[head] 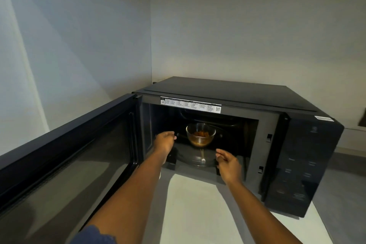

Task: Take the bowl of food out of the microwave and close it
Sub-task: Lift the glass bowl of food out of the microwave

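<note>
A black microwave [237, 93] stands in the wall corner with its door [65, 156] swung wide open to the left. Inside, a clear glass bowl [200, 134] holding orange-brown food rests on a raised rack above the glass turntable [195, 159]. My left hand [165, 140] is inside the cavity, just left of the bowl, fingers curled and apart, touching nothing I can see. My right hand [227, 161] hovers at the cavity's front edge, below and right of the bowl, fingers loosely spread. Neither hand holds the bowl.
The microwave's control panel [299, 166] fills its right front. A white sheet [198, 210] lies on the grey counter [348, 196] in front of the oven. Plain walls close in behind and to the left. The open door blocks the left side.
</note>
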The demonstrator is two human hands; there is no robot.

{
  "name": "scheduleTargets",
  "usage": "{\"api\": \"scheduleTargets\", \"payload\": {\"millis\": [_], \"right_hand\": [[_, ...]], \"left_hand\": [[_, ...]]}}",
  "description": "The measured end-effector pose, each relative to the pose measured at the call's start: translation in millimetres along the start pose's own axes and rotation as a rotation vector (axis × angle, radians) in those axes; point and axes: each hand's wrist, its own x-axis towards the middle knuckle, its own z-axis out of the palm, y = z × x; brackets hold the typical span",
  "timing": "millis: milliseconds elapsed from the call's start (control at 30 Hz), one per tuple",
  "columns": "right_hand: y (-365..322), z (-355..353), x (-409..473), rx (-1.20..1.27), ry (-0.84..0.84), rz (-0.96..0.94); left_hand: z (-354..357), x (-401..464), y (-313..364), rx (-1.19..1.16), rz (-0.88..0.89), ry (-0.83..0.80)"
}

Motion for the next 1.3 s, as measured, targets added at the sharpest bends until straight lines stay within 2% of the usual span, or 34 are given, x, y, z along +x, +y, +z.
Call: {"api": "scheduleTargets", "payload": {"millis": [233, 400, 533, 733, 867, 1167, 1300], "right_hand": [[12.2, 16.4, 53.8, 0.055, 0.056, 0.087], [17.5, 29.3, 93.8, 0.131, 0.093, 0.216], [6.8, 41.5, 108.6, 0.278, -0.011, 0.315], [-0.9, 61.1, 122.3, 0.033, -0.126, 0.276], [-1.3, 66.2, 123.8, 0.023, -0.136, 0.339], [-2.5, 56.4, 107.8, -0.147, -0.083, 0.338], [-9.3, 44.1, 88.7, -0.124, -0.033, 0.313]], "left_hand": [[30.1, 52.2, -18.0, -0.131, -0.02, -0.011], [47.4, 85.6, -32.2, -0.146, -0.028, -0.006], [59.9, 103.7, -37.4, -0.159, -0.056, -0.02], [76.0, 115.6, -43.4, -0.224, -0.02, -0.032], [78.5, 117.9, -44.4, -0.229, -0.006, -0.044], [80.1, 106.3, -47.1, -0.24, -0.004, -0.028], [81.1, 91.1, -45.9, -0.218, 0.004, 0.008]]}}
